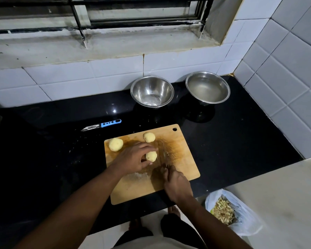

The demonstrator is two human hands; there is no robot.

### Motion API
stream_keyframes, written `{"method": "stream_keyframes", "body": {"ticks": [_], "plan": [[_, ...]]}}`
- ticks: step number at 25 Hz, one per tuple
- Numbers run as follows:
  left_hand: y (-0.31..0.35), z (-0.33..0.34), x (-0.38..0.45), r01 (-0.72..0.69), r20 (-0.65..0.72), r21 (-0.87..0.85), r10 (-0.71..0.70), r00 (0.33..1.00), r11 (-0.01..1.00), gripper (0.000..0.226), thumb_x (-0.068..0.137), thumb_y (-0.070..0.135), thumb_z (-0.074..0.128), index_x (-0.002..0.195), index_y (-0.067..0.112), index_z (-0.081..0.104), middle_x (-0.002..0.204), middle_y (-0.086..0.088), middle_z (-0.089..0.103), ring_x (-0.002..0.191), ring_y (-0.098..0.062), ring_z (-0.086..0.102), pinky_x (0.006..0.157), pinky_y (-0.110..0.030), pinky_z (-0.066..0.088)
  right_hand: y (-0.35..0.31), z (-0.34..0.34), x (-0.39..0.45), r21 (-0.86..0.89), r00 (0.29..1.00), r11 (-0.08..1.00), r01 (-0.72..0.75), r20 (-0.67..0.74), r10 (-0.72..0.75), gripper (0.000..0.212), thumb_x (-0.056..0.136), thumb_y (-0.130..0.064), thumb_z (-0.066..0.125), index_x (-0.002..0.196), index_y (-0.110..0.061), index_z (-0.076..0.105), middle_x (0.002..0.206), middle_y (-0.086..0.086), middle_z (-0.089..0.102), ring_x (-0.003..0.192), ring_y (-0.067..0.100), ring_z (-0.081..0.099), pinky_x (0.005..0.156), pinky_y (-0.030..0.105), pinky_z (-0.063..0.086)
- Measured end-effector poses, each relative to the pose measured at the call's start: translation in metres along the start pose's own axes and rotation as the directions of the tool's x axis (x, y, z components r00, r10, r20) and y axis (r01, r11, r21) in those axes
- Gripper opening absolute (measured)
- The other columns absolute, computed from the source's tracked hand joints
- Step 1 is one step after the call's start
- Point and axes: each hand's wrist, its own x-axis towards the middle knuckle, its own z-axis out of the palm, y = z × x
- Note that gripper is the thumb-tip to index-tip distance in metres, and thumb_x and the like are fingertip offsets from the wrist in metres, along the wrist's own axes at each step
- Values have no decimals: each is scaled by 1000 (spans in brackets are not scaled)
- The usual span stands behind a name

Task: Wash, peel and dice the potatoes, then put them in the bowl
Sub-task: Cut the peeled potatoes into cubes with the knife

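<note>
Holding a peeled potato [151, 156] on the wooden cutting board [183, 159], the left hand [133, 159] curls fingers & thumb round its left side. Potato is pale yellow, smooth, roundish, no skin showing. Two more peeled potatoes sit on the board's far-left part: one near the left corner [115, 144], slightly bigger w/ faint specks, one near the far edge [149, 137]; both apart from the held one. Right hand [177, 184] is closed round a knife [164, 155], handle hidden in the fist, thin blade running away from the person just right of the held potato. Can't tell if the blade touches it.

Board lies on a black countertop [241, 141], has a hang hole at its far-right corner & dark cut marks mid-board. Behind it, 2 steel bowls by the tiled wall: left bowl [152, 91] has no food in it, right bowl [207, 88] holds cloudy water. Peeler w/ blue handle [101, 125] lies on the counter left of the board's far edge. Clear plastic bag of peelings [224, 211] is below the counter edge, on the right. No readable writing or brand anywhere.
</note>
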Motion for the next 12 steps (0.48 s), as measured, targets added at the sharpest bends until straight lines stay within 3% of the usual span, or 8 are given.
{"method": "stream_keyframes", "body": {"ticks": [3,6,9,12], "plan": [[-8,6,-4,-69,-62,-21,67,996,997,42,86,33,76,127,29,66,133,15,60,122,-4,53,85,-22,54,2,9,-3,-73,1000,997,25,-1,-25,45,105,-46,22,113,-14,53,105,11,68,97,31,61,78,36,42],[-13,15,-9,-104,-149,-9,102,984,995,38,87,32,76,122,22,70,128,11,63,116,-5,58,89,-24,55,2,15,-7,-148,999,988,31,-28,-35,38,106,-39,26,121,-14,49,104,9,67,94,29,63,72,35,38],[-16,21,-11,-135,-191,81,148,970,988,35,90,35,71,122,21,70,126,8,63,112,-11,60,91,-29,54,-1,20,-10,-123,998,992,26,-46,-32,31,103,-32,31,123,-12,44,102,9,67,89,29,63,70,36,40],[-17,23,-11,-160,-204,160,191,960,974,34,91,36,67,121,20,70,123,6,65,109,-13,60,89,-26,54,-10,23,-13,-64,998,997,53,-35,-56,31,103,-30,28,124,-10,38,100,10,65,86,31,61,69,35,36]]}}
